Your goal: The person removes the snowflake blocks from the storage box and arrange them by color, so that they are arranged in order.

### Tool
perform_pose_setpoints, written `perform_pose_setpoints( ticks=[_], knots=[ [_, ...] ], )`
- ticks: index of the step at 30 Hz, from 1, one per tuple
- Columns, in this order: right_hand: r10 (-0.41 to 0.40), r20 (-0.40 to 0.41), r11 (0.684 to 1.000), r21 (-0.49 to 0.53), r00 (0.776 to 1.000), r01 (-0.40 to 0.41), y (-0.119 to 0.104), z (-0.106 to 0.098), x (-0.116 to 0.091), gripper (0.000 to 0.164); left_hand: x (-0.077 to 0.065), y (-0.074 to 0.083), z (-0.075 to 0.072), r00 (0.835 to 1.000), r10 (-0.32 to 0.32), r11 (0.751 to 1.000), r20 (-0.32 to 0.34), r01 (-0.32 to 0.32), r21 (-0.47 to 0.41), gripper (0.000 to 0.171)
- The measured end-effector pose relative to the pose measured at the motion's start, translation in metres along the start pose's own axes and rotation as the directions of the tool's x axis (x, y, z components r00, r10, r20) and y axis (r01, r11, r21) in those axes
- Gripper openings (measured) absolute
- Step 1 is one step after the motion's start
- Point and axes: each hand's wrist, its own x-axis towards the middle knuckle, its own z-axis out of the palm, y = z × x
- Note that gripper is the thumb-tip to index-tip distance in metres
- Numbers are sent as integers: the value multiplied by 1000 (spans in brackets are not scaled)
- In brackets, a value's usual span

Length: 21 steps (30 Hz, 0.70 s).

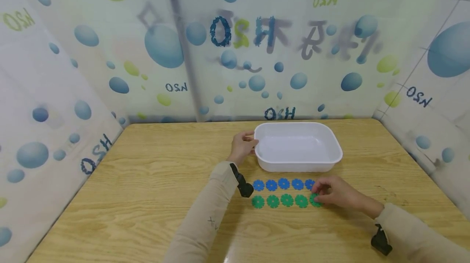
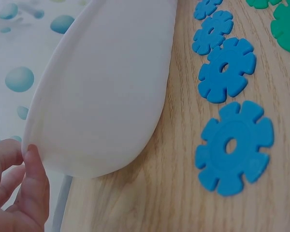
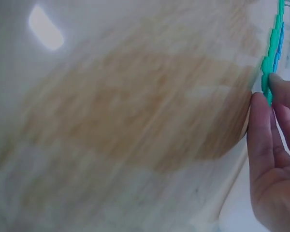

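In the head view my left hand [image 1: 242,147] pinches the left rim of a white plastic basin [image 1: 299,166]; in the left wrist view its thumb and fingers meet at the basin's edge. Below the basin lies a row of blue notched interlocking discs [image 1: 284,183], with a row of green interlocking discs [image 1: 287,200] nearer me. My right hand [image 1: 337,193] pinches the rightmost green disc [image 1: 315,200] by its edge, partly covering it and the last blue disc [image 1: 309,184]. In the right wrist view that disc [image 3: 266,84] shows edge-on between thumb and finger.
The light wooden table [image 1: 147,197] carries the basin and both rows. Behind it and at both sides hang printed curtains [image 1: 227,91] with blue and green bubbles. A dark strap [image 1: 242,181] sits on the left wrist, another dark strap [image 1: 381,240] on the right.
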Motion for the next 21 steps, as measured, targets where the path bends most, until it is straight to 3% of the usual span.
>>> perform_pose_setpoints(
  ticks=[7,14,17,21],
  knots=[
    [-5,3,1000,23,1000,5,2,-1,1,17,0,0,-1,1000,1,1000,-6,-2,-7,35],
    [117,-29,989,94,993,-114,-5,-8,0,18,0,0,0,1000,-2,1000,10,2,-17,36],
    [67,-47,993,104,997,-61,-9,-12,4,17,1,1,-1,1000,2,1000,10,-1,-19,36],
    [-80,-55,987,136,995,87,-18,-17,16,14,0,2,-3,1000,-9,1000,17,9,-19,36]
  ],
)
